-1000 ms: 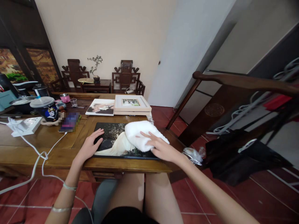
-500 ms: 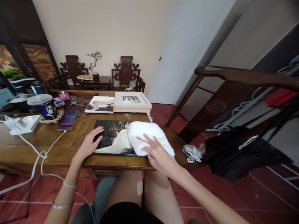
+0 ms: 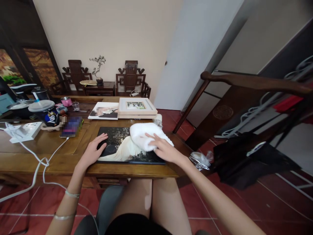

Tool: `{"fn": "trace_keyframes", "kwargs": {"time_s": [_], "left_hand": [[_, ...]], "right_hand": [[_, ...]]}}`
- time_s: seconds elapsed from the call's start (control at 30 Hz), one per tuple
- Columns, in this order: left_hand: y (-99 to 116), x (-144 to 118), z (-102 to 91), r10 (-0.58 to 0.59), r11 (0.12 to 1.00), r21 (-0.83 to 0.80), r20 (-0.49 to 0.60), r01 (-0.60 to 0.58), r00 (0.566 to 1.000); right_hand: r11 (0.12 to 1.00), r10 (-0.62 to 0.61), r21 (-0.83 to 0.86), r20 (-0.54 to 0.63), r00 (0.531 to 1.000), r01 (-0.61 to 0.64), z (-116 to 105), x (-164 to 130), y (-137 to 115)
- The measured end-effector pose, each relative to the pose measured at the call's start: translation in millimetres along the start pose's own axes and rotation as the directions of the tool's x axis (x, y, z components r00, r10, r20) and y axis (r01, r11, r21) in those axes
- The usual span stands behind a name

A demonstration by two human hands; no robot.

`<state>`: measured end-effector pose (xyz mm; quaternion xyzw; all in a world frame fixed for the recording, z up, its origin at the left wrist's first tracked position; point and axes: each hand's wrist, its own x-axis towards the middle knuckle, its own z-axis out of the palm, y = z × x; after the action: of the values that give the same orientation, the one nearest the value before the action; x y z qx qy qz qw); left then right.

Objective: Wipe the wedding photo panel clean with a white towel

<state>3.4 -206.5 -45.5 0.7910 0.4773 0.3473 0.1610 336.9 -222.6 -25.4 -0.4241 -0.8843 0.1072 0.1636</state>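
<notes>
A dark photo panel (image 3: 114, 143), printed with a figure in a long pale dress, lies flat near the table's front edge. My left hand (image 3: 94, 150) rests on its left side, fingers stretched out and holding nothing. On the right part of the panel is a folded white towel (image 3: 140, 132), which hides the upper right of the print. My right hand (image 3: 165, 148) presses down on the towel and grips it, with the fingers partly sunk in the cloth.
Behind the panel lie a photo album (image 3: 104, 111) and a pale framed picture (image 3: 137, 111). To the left are a phone (image 3: 71, 127) on a charging cable, a lidded cup (image 3: 50, 114) and a white power strip (image 3: 26, 130). A wooden chair (image 3: 223, 111) stands at the right.
My right hand and the towel have moved up and left across the panel, uncovering its lower right corner. My left hand stays in place on the panel.
</notes>
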Motion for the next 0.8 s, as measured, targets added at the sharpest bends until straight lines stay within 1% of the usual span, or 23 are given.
{"fn": "trace_keyframes", "kwargs": {"time_s": [0.07,0.1,0.17,0.23,0.27,0.33,0.47,0.53,0.6,0.7,0.8], "left_hand": [[0,0,-0.4,-0.002,1.0,0.004,0.001,0.002,1.0],[0,0,-0.6,-0.002,1.0,0.005,0.0,0.002,1.0],[0,1,-0.9,-0.003,1.0,0.005,-0.001,0.003,1.0],[0,1,-1.2,-0.004,1.0,0.004,-0.002,0.004,1.0],[1,1,-1.3,-0.005,1.0,0.004,-0.002,0.005,1.0],[1,0,-1.3,-0.005,1.0,0.006,-0.002,0.005,1.0],[2,0,-0.2,-0.003,1.0,0.007,-0.008,0.003,1.0],[1,0,0.6,0.001,1.0,0.004,-0.013,-0.001,1.0],[0,0,1.2,0.007,1.0,0.002,-0.015,-0.007,1.0],[-1,0,1.4,0.011,1.0,-0.001,-0.017,-0.011,1.0],[0,-1,0.6,0.008,1.0,-0.002,-0.014,-0.008,1.0]], "right_hand": [[0.996,0.064,-0.055,-0.021,0.998,-0.065,5,28,11],[0.992,0.095,-0.084,-0.03,0.995,-0.097,6,39,13],[0.979,0.152,-0.132,-0.048,0.987,-0.157,9,55,9],[0.968,0.188,-0.154,-0.067,0.98,-0.196,12,58,-2],[0.967,0.194,-0.155,-0.071,0.979,-0.203,13,55,-10],[0.971,0.187,-0.14,-0.064,0.98,-0.194,16,39,-28],[0.987,0.141,-0.078,-0.009,0.99,-0.142,18,-12,-69],[0.996,0.078,-0.039,0.05,0.996,-0.076,15,-36,-87],[1.0,0.002,-0.017,0.114,0.993,0.0,10,-52,-98],[0.996,-0.084,0.005,0.16,0.984,0.084,3,-57,-99],[0.994,-0.113,0.023,0.134,0.985,0.111,1,-41,-81]]}}
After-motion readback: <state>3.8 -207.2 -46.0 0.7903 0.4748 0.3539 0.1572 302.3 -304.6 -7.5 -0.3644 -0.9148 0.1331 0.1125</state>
